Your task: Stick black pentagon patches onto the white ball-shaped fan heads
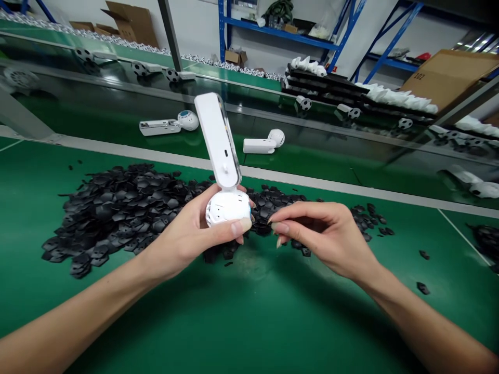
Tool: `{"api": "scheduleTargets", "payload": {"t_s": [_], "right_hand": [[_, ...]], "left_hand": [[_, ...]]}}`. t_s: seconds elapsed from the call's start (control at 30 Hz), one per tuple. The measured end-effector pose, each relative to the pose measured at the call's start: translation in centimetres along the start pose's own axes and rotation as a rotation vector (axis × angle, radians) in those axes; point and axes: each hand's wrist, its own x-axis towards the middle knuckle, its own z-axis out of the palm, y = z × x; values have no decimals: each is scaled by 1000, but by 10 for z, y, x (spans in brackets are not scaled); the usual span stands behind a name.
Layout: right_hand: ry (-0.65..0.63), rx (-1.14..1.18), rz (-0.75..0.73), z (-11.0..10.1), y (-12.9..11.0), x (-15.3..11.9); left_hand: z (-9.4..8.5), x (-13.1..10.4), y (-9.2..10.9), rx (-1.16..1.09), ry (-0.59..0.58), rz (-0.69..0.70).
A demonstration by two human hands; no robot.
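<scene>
My left hand (pixel 195 228) is wrapped round the ball-shaped head of a white device (pixel 228 208), whose long flat body points up and slightly left. Just right of the ball, my right hand (pixel 323 228) has thumb and forefinger pinched together; whatever lies between the fingertips is too small to make out. Behind both hands, a large heap of black flat pieces (pixel 125 208) spreads over the green table (pixel 234 322).
Beyond a metal rail (pixel 312 182), two white devices (pixel 259 145) lie on a dark green belt (pixel 218 140). Farther back are devices with black-and-white balls (pixel 304 104), stacked black trays (pixel 327 85) and cardboard boxes (pixel 132 23). Loose black pieces (pixel 423 287) lie at the right.
</scene>
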Motion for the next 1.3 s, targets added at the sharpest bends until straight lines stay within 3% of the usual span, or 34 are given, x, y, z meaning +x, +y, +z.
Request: {"api": "scheduleTargets", "payload": {"t_s": [0.17, 0.33, 0.4, 0.57, 0.77, 0.9, 1.17, 1.3], "right_hand": [[-78, -43, 61, -1, -1, -3], [-138, -233, -203, 3, -2, -8], [-136, -258, -226, 3, -3, -9], [-177, -258, -128, 1, -6, -9], [-52, -131, 64, 2, -7, -8], [-42, -30, 156, 7, -2, -9], [-79, -67, 72, 12, -2, -9], [-56, -68, 111, 10, -5, -11]], "left_hand": [[4, 2, 2, -118, 29, 8], [13, 2, 6, -111, 84, 16], [15, 1, 5, -77, 81, 16], [16, -1, -3, -17, 38, -7], [18, -2, -7, 1, 37, -29], [21, -5, -9, -10, 50, -45], [24, -6, -12, -49, 43, -71], [26, -7, -12, -64, 37, -88]]}}
